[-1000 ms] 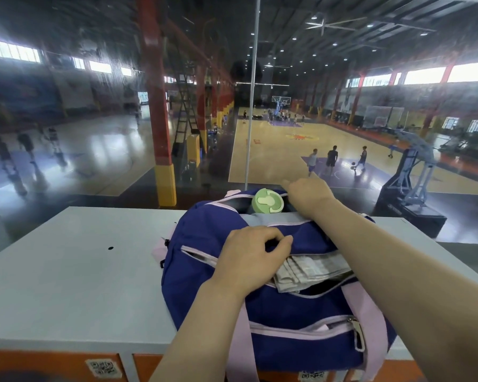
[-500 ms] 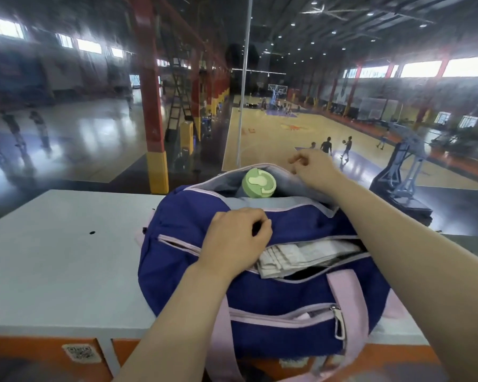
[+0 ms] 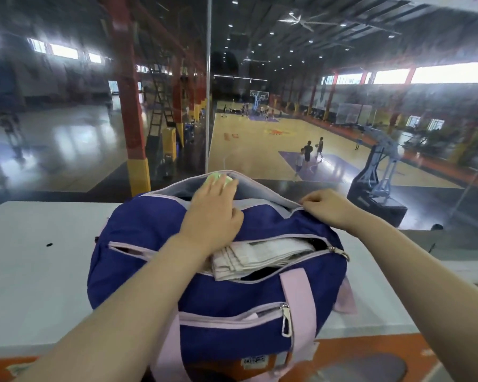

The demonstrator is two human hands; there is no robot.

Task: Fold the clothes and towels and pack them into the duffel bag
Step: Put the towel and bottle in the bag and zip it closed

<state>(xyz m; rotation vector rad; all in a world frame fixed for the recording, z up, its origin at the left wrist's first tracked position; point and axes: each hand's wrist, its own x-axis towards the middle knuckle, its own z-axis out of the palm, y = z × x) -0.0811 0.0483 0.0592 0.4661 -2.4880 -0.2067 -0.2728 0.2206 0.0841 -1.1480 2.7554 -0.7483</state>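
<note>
A blue duffel bag [image 3: 149,260] with pink straps sits on the white table [image 3: 39,271] in front of me. Folded light cloth [image 3: 262,255] shows through its unzipped top slot. My left hand [image 3: 213,213] lies flat over the bag's far opening, its straight fingers pressing on a green bottle cap [image 3: 226,179] that pokes out there. At the right end of that far opening, my right hand [image 3: 326,205] pinches the bag's edge, where the zipper runs. A metal zipper pull [image 3: 286,321] hangs on the front pocket.
A glass pane stands right behind the table, with a basketball hall below it. An orange-fronted edge [image 3: 370,351] runs along the table's near side. Bare white tabletop lies to the left of the bag.
My left hand left the top slot and moved forward onto the green cap. My right hand shifted right along the far opening to its end. The bag's far flap stands higher.
</note>
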